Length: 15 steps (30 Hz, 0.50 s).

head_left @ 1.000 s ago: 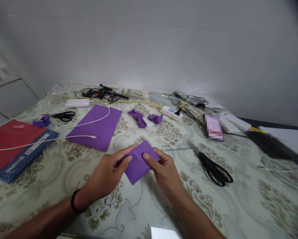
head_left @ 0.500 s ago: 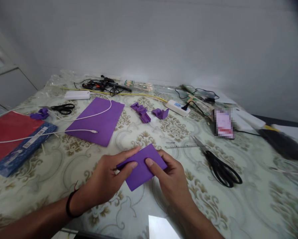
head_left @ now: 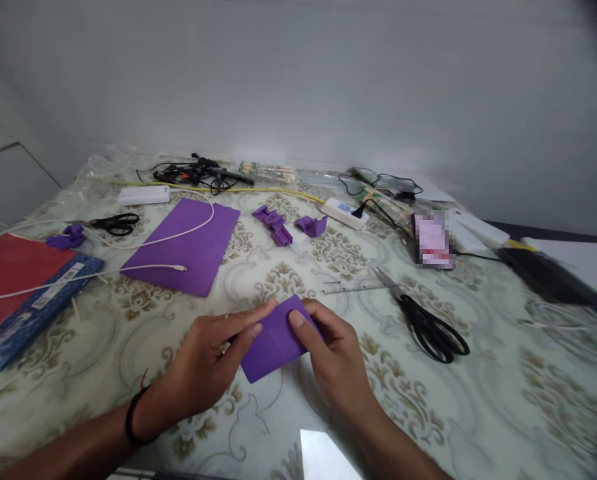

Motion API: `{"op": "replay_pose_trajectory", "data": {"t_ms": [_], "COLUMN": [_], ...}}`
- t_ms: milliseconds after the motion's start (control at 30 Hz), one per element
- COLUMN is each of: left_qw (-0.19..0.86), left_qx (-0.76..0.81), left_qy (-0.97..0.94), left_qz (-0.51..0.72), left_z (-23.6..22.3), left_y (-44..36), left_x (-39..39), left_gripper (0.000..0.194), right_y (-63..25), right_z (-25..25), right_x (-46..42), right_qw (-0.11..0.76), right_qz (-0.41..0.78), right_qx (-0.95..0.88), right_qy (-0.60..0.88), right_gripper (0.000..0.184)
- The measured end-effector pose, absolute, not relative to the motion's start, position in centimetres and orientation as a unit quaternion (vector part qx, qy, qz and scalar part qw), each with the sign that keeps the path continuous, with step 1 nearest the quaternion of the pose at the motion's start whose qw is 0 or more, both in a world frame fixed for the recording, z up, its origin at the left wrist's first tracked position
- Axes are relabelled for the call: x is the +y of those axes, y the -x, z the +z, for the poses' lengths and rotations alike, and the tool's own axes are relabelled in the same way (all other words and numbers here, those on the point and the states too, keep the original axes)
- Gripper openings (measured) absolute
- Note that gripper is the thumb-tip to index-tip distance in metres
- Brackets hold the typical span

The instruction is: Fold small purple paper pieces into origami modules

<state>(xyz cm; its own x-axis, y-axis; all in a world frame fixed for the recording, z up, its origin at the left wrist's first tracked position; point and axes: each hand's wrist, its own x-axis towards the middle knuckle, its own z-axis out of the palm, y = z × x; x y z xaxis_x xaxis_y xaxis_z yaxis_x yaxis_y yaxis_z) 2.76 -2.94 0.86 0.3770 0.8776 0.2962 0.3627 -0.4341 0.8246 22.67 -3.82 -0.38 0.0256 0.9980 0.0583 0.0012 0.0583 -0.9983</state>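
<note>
Between both hands, above the patterned tabletop, is a small piece of purple paper with straight edges and faint creases. My left hand pinches its left edge, thumb in front and fingers behind. On the other side my right hand grips it, the thumb pressed flat on its face and the fingers hidden behind. Farther back lie folded purple paper pieces and one smaller folded purple piece. Larger purple sheets rest to the left, with a white cable across them.
Black-handled scissors lie at right beside a clear ruler. Smaller scissors, crumpled purple paper and a red-and-blue paper pack are at left. A power strip, a phone and tangled black cables stand farther back.
The view has turned slightly, so the table items appear farther left. Both hands keep hold of the purple paper; my right thumb sits nearer its upper edge.
</note>
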Motion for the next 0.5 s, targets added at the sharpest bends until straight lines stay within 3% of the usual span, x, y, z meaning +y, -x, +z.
{"op": "replay_pose_trajectory", "data": {"t_ms": [300,500], "left_qw": [0.262,0.285], "left_qx": [0.492,0.508], "left_qy": [-0.708,-0.684], "left_qz": [0.433,0.438], "left_z": [1.19,0.56], "left_y": [-2.3,-1.92], "left_x": [-2.28,-2.12], "left_gripper": [0.034,0.033], "right_y": [-22.5,-22.44], "right_z": [-0.18,0.02], "right_x": [-3.4,-3.28], "right_qw": [0.517,0.525], "right_qz": [0.548,0.545], "right_qx": [-0.467,-0.453], "right_qy": [0.463,0.472], "right_gripper": [0.041,0.042]}}
